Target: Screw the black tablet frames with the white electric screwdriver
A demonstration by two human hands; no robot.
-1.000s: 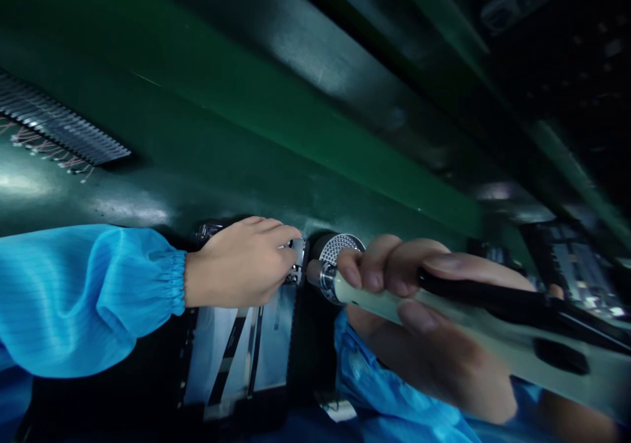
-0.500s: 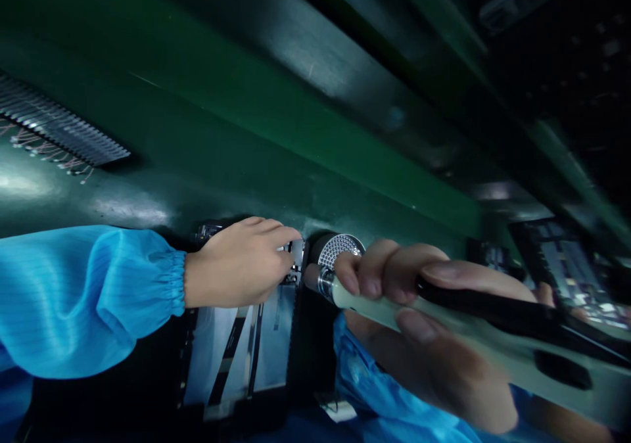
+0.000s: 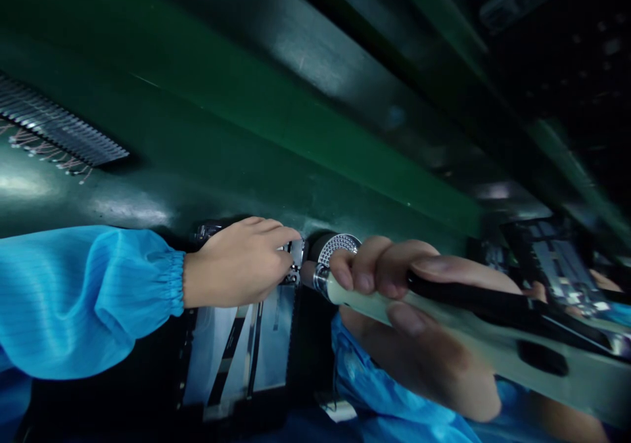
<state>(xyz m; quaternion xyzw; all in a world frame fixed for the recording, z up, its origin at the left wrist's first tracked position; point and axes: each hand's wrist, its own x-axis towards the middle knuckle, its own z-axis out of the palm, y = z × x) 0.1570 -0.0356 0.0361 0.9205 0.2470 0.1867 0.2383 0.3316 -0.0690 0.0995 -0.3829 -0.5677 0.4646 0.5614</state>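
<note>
My left hand (image 3: 244,261) lies over the upper end of an opened tablet-like device (image 3: 271,348), with a pale blue inner panel and dark strips across it. Its fingers are bent round that end, thumb and forefinger close together by small metal parts. In my right hand (image 3: 434,325) is an electric screwdriver (image 3: 365,302), pale green with a black lever, its nose pointing left towards the device's upper right corner. I cannot make out whether the tip touches. Just behind the nose sits a round tin (image 3: 338,246) with a perforated metal top, partly hidden by the right fingers.
A rack of small parts with thin wires (image 3: 54,124) rests at the left on the green bench (image 3: 197,160). A dark ledge (image 3: 345,55) runs along the back. More opened devices (image 3: 552,259) lie at the right, near another person's hand.
My right hand and the screwdriver have shifted slightly left. My left hand and the device stay in place. At the far right, another person's hand and blue sleeve now show more.
</note>
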